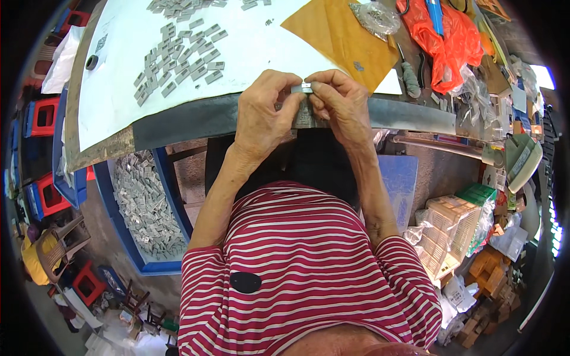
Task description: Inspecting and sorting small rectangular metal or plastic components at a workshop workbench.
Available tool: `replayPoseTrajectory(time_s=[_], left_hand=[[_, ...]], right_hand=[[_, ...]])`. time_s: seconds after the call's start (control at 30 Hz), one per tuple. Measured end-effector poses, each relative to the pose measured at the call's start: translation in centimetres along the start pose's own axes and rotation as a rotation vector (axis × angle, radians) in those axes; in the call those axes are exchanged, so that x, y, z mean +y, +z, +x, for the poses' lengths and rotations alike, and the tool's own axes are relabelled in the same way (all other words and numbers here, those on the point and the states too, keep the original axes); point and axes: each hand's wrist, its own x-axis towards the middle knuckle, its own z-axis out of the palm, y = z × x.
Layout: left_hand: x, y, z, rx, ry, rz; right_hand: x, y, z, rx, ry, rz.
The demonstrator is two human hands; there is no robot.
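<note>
At the table's front edge I hold a small grey rectangular metal piece [302,88] between both hands. My left hand [259,115] pinches its left end between thumb and forefinger. On its right end, the thumb and fingers of my right hand [346,107] are closed, hiding part of it. Many similar grey rectangular pieces [193,54] lie scattered on the white sheet [119,113], to the left and beyond my hands. Brown paper [317,26] lies past my right hand, with a small cluster of dark bits [358,66] on it.
A clear bag of small parts [376,21], a red plastic bag [445,44] and a screwdriver [409,77] lie at the right. Below the table on the left stands a blue bin [142,261] full of grey pieces. Crates [451,231] stand at lower right.
</note>
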Motion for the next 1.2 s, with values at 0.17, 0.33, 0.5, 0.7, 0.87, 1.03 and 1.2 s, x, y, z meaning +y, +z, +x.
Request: replayPoseTrajectory(time_s=[0.17, 0.33, 0.5, 0.7, 0.87, 1.03, 1.2], left_hand=[[-0.2, -0.4, 0.4, 0.022, 0.076, 0.054], [-0.4, -0.7, 0.7, 0.033, 0.080, 0.072], [-1.2, -0.9, 0.9, 0.048, 0.174, 0.186], [-1.3, -1.2, 1.2, 0.073, 0.231, 0.318], [-2.7, -2.1, 2.0, 0.065, 0.207, 0.286], [-5.0, -3.6, 4.7, 0.213, 0.231, 0.418], [-7.3, -4.6, 7.3, 0.219, 0.103, 0.665]], right_hand=[[0.0, 0.5, 0.6, -0.006, -0.019, -0.003], [0.1, 0.9, 1.2, 0.002, -0.038, -0.018], [-0.1, 1.8, 1.6, 0.060, -0.078, -0.193], [0.0, 2.0, 2.0, 0.077, -0.101, -0.271], [0.4, 2.2, 2.5, 0.007, -0.093, -0.198], [0.3, 2.0, 2.2, 0.039, -0.119, -0.208], [-0.3, 1.1, 1.4, 0.058, -0.127, -0.280]])
